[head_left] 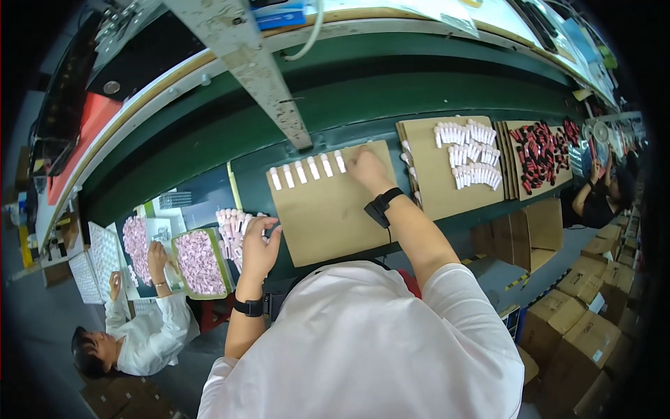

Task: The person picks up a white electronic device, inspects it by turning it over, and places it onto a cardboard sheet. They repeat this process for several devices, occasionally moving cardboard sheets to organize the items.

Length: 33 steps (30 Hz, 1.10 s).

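A brown cardboard sheet (328,216) lies in front of me on the green bench. Along its far edge stands a row of several small white tubes with pale pink caps (313,167), spaced apart. My right hand (370,171) is at the right end of this row, fingers closed and pointing down to the sheet; what they hold is hidden beneath them. Off the sheet's left edge, my left hand (261,248) hovers beside a heap of the same pink-and-white tubes (230,230), its fingers loosely bent and thumb apart, with nothing visible between them.
To the right, another cardboard sheet (436,188) carries rows of similar tubes (474,153); beyond lie red-and-black tubes (537,157). Leftward, a co-worker (157,335) handles pieces beside a green-rimmed tray (225,269) of pink parts. A metal post (258,70) rises at the bench's back.
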Available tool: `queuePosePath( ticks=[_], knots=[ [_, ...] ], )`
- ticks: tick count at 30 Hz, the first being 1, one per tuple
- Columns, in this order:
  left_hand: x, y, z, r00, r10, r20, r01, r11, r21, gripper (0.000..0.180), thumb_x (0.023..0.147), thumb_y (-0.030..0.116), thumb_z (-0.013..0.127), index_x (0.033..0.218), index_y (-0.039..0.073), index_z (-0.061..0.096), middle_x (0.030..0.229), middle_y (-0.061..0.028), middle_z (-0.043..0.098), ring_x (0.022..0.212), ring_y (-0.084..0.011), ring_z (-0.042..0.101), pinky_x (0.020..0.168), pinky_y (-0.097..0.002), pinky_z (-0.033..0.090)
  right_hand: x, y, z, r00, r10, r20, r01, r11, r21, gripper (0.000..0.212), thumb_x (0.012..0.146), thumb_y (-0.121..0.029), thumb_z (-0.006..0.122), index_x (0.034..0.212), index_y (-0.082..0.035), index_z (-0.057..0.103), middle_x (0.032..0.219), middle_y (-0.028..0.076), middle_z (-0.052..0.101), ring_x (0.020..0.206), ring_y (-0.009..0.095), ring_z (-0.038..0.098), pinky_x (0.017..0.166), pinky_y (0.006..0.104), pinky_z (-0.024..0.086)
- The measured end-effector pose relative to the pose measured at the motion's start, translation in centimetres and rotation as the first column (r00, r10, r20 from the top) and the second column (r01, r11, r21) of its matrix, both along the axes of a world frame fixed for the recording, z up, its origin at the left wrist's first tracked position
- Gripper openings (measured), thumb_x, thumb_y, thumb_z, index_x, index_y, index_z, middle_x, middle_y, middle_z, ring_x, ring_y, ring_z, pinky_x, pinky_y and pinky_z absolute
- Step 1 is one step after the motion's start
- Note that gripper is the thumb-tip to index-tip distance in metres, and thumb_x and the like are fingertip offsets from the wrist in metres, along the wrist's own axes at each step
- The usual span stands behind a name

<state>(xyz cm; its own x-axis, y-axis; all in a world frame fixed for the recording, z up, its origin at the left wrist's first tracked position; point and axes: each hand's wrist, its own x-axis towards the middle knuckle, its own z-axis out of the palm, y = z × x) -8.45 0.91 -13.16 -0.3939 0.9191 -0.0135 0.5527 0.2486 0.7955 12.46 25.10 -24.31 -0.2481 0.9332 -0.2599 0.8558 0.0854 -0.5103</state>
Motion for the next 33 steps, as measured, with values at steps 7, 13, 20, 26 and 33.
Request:
queuePosePath(
  ticks=[7,13,20,26,33],
  knots=[
    [1.5,0.6,0.3,0.997,-0.031,-0.078,0.029,0.999,-0.026,0.017,0.083,0.002,0.066,0.099,-0.003,0.063,0.098,-0.0138,0.062,0.088,-0.0233,0.062,0.081,-0.0317,0.048,11.7,6.4,-0.4,0.969,-0.221,-0.111,0.245,0.916,0.317,0.029,0.081,-0.020,0.063,0.103,-0.001,0.060,0.103,0.023,0.063,0.096,0.040,0.061,0.082,0.0477,0.050],
    [3.1,0.3,0.8,0.999,-0.011,-0.052,0.010,1.000,-0.021,0.018,0.081,0.003,0.066,0.098,-0.003,0.062,0.096,-0.0157,0.062,0.086,-0.0276,0.061,0.081,-0.0343,0.048,17.3,8.1,-1.0,0.934,-0.351,0.063,0.297,0.863,0.410,0.027,0.081,-0.022,0.065,0.097,0.000,0.061,0.101,0.025,0.061,0.093,0.040,0.061,0.081,0.0485,0.049],
    [4.4,1.7,3.6,0.999,-0.024,-0.036,0.025,0.999,0.036,0.018,0.083,0.002,0.065,0.100,-0.003,0.063,0.099,-0.0134,0.062,0.089,-0.0224,0.061,0.082,-0.0316,0.048,12.4,3.6,4.2,0.943,-0.080,-0.324,0.128,0.983,0.132,0.016,0.082,-0.011,0.068,0.093,-0.001,0.062,0.086,0.013,0.062,0.075,0.027,0.061,0.066,0.0350,0.050],
    [7.2,4.4,11.1,0.981,-0.161,0.107,0.140,0.974,0.180,0.020,0.084,0.002,0.066,0.103,-0.003,0.063,0.099,-0.0104,0.063,0.095,-0.0200,0.061,0.088,-0.0302,0.046,7.8,-6.8,18.3,0.712,0.462,-0.529,-0.269,0.875,0.403,0.022,0.075,-0.002,0.075,0.093,-0.002,0.061,0.086,0.007,0.061,0.071,0.017,0.056,0.061,0.0273,0.046],
    [7.8,3.0,15.8,0.905,-0.347,0.244,0.282,0.922,0.267,0.024,0.081,0.001,0.070,0.104,-0.001,0.063,0.097,-0.0082,0.066,0.094,-0.0206,0.062,0.102,-0.0383,0.042,6.3,-12.0,25.2,0.497,0.623,-0.604,-0.288,0.775,0.562,0.032,0.071,0.000,0.077,0.099,-0.003,0.062,0.091,0.008,0.062,0.075,0.020,0.058,0.064,0.0290,0.046]
  ],
)
